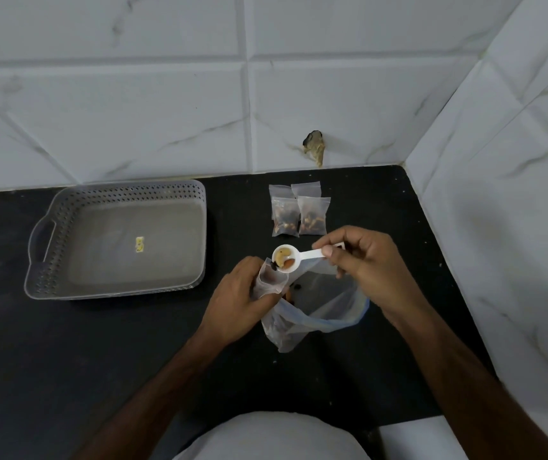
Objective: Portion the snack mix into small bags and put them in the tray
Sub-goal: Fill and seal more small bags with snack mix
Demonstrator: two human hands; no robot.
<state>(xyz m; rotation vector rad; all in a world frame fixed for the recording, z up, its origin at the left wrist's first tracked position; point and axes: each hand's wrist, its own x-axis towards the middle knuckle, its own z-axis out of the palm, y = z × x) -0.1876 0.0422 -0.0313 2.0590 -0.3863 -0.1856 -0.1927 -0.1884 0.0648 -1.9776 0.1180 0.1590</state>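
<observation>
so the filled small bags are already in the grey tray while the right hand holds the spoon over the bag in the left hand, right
Not quite. The head view shows the filled small bags on the black counter beside the grey tray, not in it. The right hand does hold the spoon over the bag in the left hand.

Head cam, looking down close at counter.

Tray left on counter, filled bags right of it, big bag in front w/ scoop above.
</observation>
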